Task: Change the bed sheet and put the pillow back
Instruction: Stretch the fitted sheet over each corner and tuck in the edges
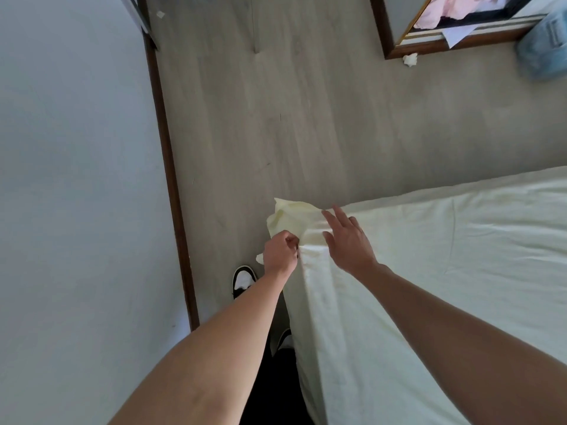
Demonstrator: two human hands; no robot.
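**Sheet corner being worked at the corner of the bed**

A pale wall [76, 179] fills the left side, edged by a dark wooden skirting strip [167, 167] that runs down to the grey wood-look floor [276, 102]. A black-and-white shoe [243, 281] stands on the floor just beside the bed.

The left hand [279, 252] has its fingers curled tight, pinching the pale yellow bed sheet [445, 256] right at the bed's near corner. A loose, bunched flap of sheet sticks out past the corner, above that hand.

The right hand [346, 240] lies flat on top of the sheet at the corner, fingers straight and slightly spread, gripping nothing. The sheet covers the bed [322, 348] to the right and hangs down its near side.

Up right, a crumpled paper [410, 59] lies on the floor by a dark wooden frame [387, 32], with a light blue garment [543, 47] at the edge.
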